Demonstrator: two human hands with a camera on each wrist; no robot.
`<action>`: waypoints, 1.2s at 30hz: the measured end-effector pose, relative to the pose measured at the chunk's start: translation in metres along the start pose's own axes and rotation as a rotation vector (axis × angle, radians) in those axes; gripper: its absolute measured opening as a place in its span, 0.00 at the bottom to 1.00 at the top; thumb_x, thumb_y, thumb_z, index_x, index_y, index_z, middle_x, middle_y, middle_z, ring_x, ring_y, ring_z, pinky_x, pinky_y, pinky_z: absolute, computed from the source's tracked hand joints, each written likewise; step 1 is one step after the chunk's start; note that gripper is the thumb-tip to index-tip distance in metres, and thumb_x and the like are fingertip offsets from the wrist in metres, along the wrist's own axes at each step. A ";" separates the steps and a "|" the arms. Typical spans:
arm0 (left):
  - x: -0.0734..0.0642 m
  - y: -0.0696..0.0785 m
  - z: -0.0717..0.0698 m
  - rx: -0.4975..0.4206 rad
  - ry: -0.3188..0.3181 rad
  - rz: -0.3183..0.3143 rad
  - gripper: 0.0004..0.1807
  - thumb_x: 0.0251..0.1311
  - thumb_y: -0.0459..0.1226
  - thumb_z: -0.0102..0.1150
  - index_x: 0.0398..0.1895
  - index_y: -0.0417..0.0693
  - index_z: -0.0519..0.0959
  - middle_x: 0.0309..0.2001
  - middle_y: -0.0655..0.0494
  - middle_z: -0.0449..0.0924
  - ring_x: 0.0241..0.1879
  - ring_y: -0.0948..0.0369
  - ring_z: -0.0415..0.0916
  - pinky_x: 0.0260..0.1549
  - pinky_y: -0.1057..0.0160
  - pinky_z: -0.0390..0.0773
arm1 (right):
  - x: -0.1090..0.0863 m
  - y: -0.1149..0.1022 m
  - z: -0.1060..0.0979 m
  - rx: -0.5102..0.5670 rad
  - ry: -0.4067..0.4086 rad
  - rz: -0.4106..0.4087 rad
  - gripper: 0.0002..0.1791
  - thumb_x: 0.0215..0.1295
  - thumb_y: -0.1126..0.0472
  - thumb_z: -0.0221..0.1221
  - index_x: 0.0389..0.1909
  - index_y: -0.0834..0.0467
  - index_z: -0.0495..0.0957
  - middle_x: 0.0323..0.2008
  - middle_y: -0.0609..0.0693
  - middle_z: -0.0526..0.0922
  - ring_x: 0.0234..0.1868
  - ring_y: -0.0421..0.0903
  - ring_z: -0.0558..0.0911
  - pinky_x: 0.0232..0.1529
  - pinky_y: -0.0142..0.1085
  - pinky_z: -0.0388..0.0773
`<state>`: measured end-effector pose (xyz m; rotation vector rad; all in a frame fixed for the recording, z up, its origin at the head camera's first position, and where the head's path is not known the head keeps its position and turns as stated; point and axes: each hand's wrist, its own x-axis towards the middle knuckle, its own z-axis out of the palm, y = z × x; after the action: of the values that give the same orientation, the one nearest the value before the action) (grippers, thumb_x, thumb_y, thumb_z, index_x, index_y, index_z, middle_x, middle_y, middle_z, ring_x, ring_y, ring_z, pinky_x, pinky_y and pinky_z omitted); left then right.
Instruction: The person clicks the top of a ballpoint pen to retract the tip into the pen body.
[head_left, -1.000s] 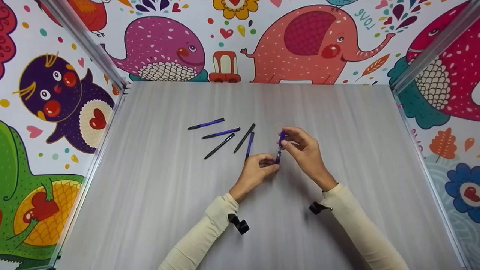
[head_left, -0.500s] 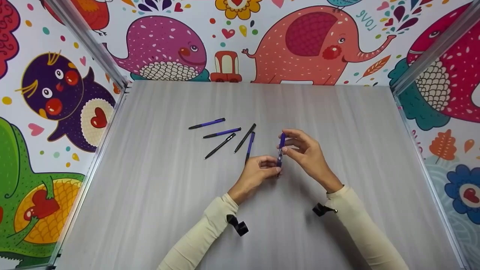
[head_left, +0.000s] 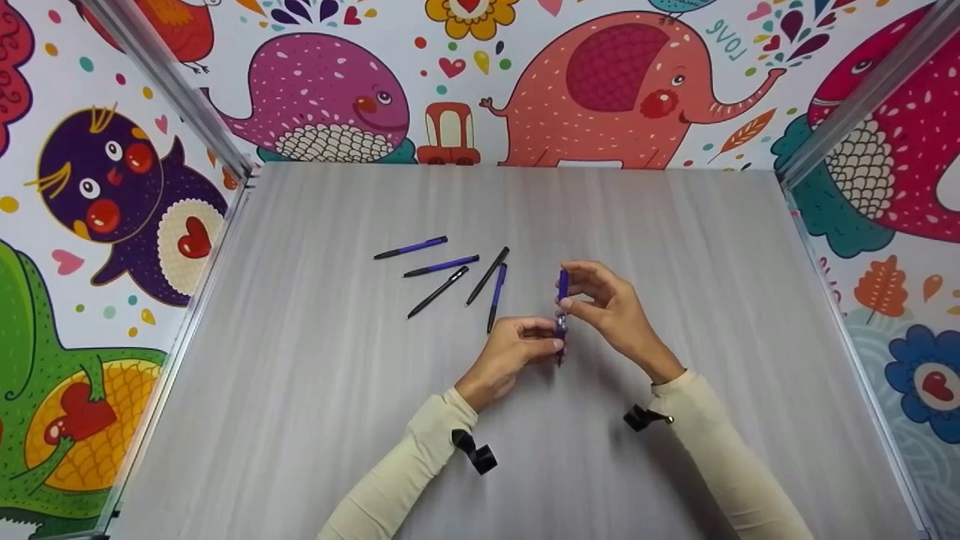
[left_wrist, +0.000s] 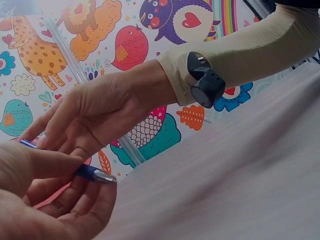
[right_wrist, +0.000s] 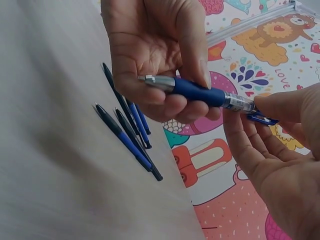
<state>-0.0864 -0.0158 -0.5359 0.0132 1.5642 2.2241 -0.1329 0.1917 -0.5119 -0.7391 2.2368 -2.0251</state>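
A blue pen [head_left: 563,283] with a clear middle section is held upright between both hands in the head view. My left hand [head_left: 510,352] pinches its lower part between thumb and fingers. In the right wrist view, the left thumb presses the blue grip [right_wrist: 200,93], and the silver tip [right_wrist: 157,81] points away from the right hand. My right hand [head_left: 611,307] pinches the upper blue end, where a blue clip [right_wrist: 262,119] shows. The left wrist view also shows the silver tip [left_wrist: 104,176] poking out past the left fingers.
Several pens lie on the grey table [head_left: 322,375] left of the hands: blue-and-black ones [head_left: 411,247] and black ones [head_left: 438,292]. One blue-and-black pen [head_left: 497,298] lies close to the left hand. Metal rails [head_left: 187,300] and printed walls [head_left: 465,82] border the table.
Both hands have shifted slightly toward the person, with the pen between them. The left hand has slid a little lower, and the pen's tip now shows beneath its thumb. The table pens have not moved.
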 end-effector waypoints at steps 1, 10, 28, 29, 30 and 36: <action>0.000 0.000 0.000 0.003 0.000 0.000 0.13 0.66 0.22 0.69 0.53 0.27 0.86 0.47 0.37 0.89 0.42 0.57 0.90 0.49 0.58 0.89 | 0.000 0.001 0.000 -0.002 0.004 0.005 0.27 0.72 0.75 0.68 0.70 0.66 0.77 0.55 0.68 0.85 0.53 0.52 0.88 0.56 0.38 0.87; 0.002 -0.001 0.001 0.008 0.002 -0.005 0.14 0.65 0.24 0.70 0.53 0.26 0.87 0.49 0.36 0.89 0.42 0.57 0.90 0.49 0.58 0.89 | 0.000 0.000 -0.005 -0.005 0.012 0.001 0.27 0.71 0.77 0.68 0.69 0.68 0.77 0.54 0.69 0.85 0.52 0.51 0.88 0.54 0.38 0.87; 0.015 -0.020 0.005 0.275 0.121 0.110 0.12 0.67 0.24 0.69 0.52 0.32 0.89 0.44 0.44 0.91 0.40 0.61 0.88 0.43 0.62 0.88 | 0.000 0.015 -0.011 0.058 0.129 0.100 0.25 0.72 0.80 0.64 0.68 0.70 0.77 0.48 0.66 0.86 0.44 0.50 0.90 0.45 0.44 0.91; 0.015 -0.021 0.005 0.323 0.134 0.131 0.12 0.66 0.25 0.70 0.51 0.32 0.90 0.43 0.46 0.91 0.39 0.61 0.87 0.43 0.63 0.87 | 0.000 0.017 -0.011 0.058 0.143 0.097 0.24 0.72 0.81 0.64 0.67 0.71 0.77 0.47 0.67 0.86 0.43 0.50 0.90 0.44 0.43 0.91; 0.017 -0.022 0.004 0.373 0.146 0.155 0.11 0.66 0.25 0.71 0.51 0.33 0.90 0.42 0.47 0.91 0.39 0.62 0.87 0.42 0.64 0.87 | 0.000 0.019 -0.012 0.058 0.160 0.094 0.23 0.72 0.81 0.64 0.66 0.72 0.78 0.46 0.68 0.86 0.42 0.49 0.90 0.43 0.43 0.91; 0.024 -0.028 0.002 0.579 0.201 0.274 0.11 0.65 0.25 0.73 0.50 0.36 0.91 0.42 0.49 0.92 0.41 0.62 0.87 0.45 0.66 0.86 | -0.003 0.029 -0.020 0.049 0.255 0.105 0.18 0.70 0.83 0.63 0.59 0.73 0.81 0.45 0.68 0.86 0.41 0.46 0.90 0.39 0.40 0.90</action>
<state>-0.0983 0.0017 -0.5655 0.1875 2.3936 1.9199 -0.1460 0.2123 -0.5376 -0.3684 2.2860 -2.2238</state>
